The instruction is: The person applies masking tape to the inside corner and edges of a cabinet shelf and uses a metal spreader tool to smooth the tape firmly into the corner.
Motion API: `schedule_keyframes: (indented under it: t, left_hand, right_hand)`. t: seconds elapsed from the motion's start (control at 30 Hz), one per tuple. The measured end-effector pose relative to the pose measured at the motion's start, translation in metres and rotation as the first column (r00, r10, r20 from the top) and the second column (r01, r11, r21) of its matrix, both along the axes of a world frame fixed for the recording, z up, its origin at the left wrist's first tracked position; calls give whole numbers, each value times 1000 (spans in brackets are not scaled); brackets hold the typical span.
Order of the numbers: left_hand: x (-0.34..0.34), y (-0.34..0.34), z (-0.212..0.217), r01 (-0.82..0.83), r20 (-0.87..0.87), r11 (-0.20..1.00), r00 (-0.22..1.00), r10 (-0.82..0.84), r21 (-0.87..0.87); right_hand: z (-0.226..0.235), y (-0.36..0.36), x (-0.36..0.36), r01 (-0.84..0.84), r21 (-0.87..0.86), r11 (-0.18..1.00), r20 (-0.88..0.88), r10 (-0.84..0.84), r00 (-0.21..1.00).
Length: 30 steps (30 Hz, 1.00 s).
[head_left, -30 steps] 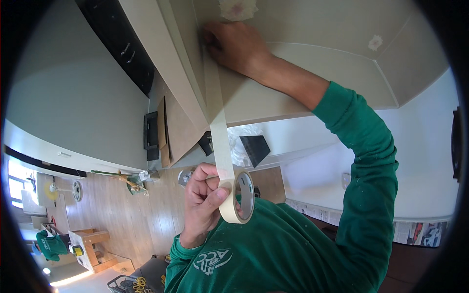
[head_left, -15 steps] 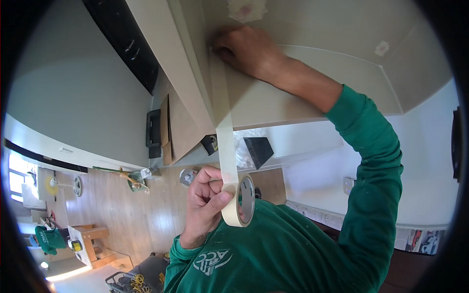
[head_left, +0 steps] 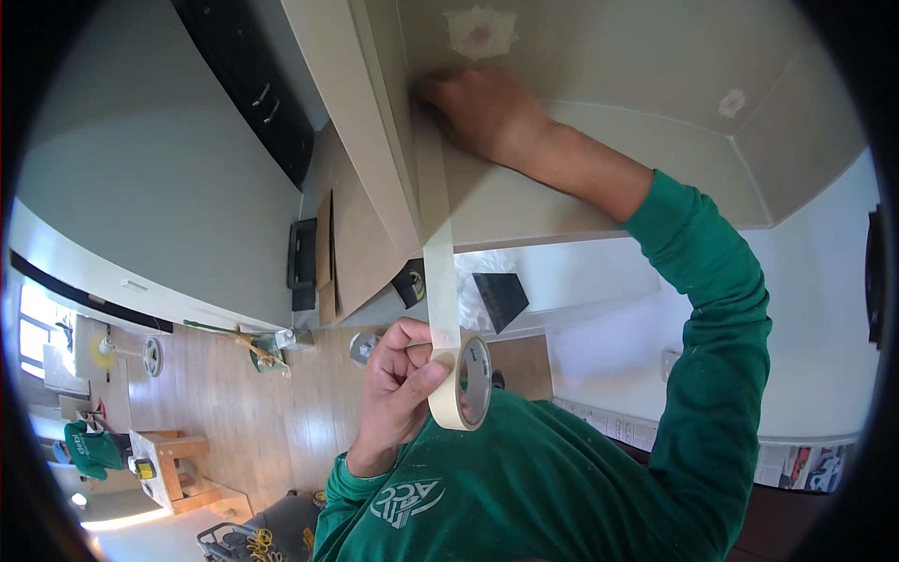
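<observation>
Up at the ceiling edge, right hand point(head_left: 492, 117) flat, pressing cream tape strip point(head_left: 437, 234), left hand point(head_left: 398, 389) gripping tape roll point(head_left: 465, 384).

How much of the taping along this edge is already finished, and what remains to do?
Done: none visible above the right hand. In hand: it presses the strip of masking tape onto the beige edge, and the left hand holds the tape roll below. Left: the hanging strip is not stuck yet, and not cut from the roll.
</observation>
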<state>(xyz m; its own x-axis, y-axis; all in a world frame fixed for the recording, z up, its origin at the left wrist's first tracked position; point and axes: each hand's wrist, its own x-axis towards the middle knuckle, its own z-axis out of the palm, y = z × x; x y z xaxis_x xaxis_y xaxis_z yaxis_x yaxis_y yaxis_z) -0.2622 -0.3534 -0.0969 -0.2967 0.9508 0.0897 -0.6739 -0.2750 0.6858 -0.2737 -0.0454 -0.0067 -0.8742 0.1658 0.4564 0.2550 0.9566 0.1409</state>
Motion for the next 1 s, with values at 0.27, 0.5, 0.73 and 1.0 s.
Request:
schedule_keyframes:
  t: [0.27, 0.5, 0.73, 1.0]
  left_hand:
    - [1, 0, -1, -14, -21, 1000, 1000, 14, 5]
    - [1, -1, -1, -25, -25, 1000, 999, 25, -5]
    - [7, -1, 8, -61, -1, 998, 998, 61, -21]
    - [8, -2, 9, -56, 24, 998, 998, 57, -16]
  right_hand:
    - [-6, 6, 2, -58, -48, 997, 3, 58, 998]
    - [-16, 11, 3, -94, -57, 994, -71, 90, 993]
    - [-5, 2, 5, -43, -85, 995, -4, 43, 999]
    - [-7, 4, 2, -67, -83, 994, -30, 65, 997]
